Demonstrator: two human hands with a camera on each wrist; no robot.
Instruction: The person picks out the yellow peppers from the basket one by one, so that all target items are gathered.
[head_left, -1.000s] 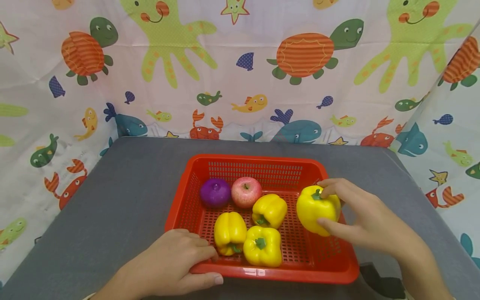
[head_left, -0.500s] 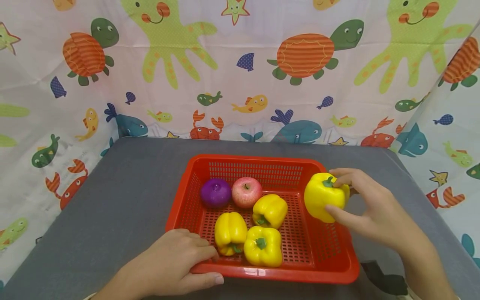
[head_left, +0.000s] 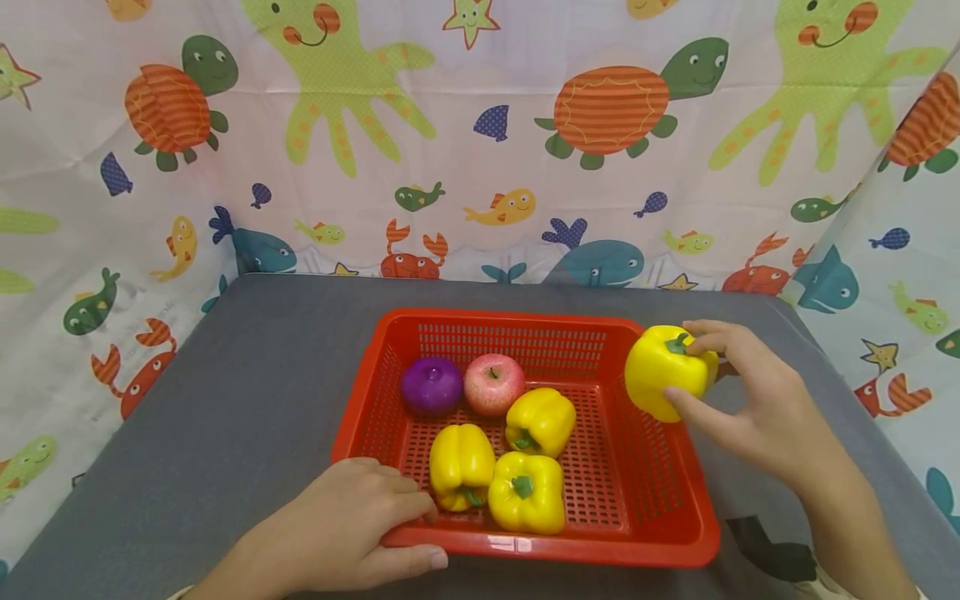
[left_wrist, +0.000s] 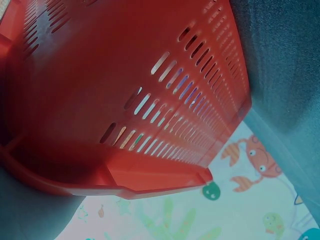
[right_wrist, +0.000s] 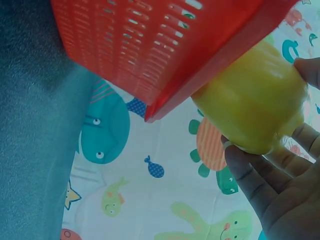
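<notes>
In the head view my right hand point(head_left: 757, 392) grips a yellow bell pepper point(head_left: 663, 375) by its sides, thumb in front and fingers near the green stem. The pepper overlaps the right rim of the red plastic basket point(head_left: 600, 550). From the right wrist view, the same bell pepper point(right_wrist: 255, 100) shows at rim height beside the basket's outer wall point(right_wrist: 145, 55). My left hand point(head_left: 352, 521) holds the front left corner of the basket, thumb outside and fingers over the rim. Only the basket's slotted outside wall point(left_wrist: 195, 90) shows in the left wrist view.
Inside the basket sit three more yellow bell peppers point(head_left: 525, 492), a pink-red apple point(head_left: 493, 385) and a round purple vegetable point(head_left: 432, 386). A grey table point(head_left: 247, 392) lies underneath. Behind and beside it hangs a curtain point(head_left: 480, 167) printed with sea animals. A black strap-like piece point(head_left: 772, 550) lies near the right forearm.
My right hand has carried the yellow bell pepper up and to the right, from above the basket's inside to over its right rim. The left hand and basket stay put.
</notes>
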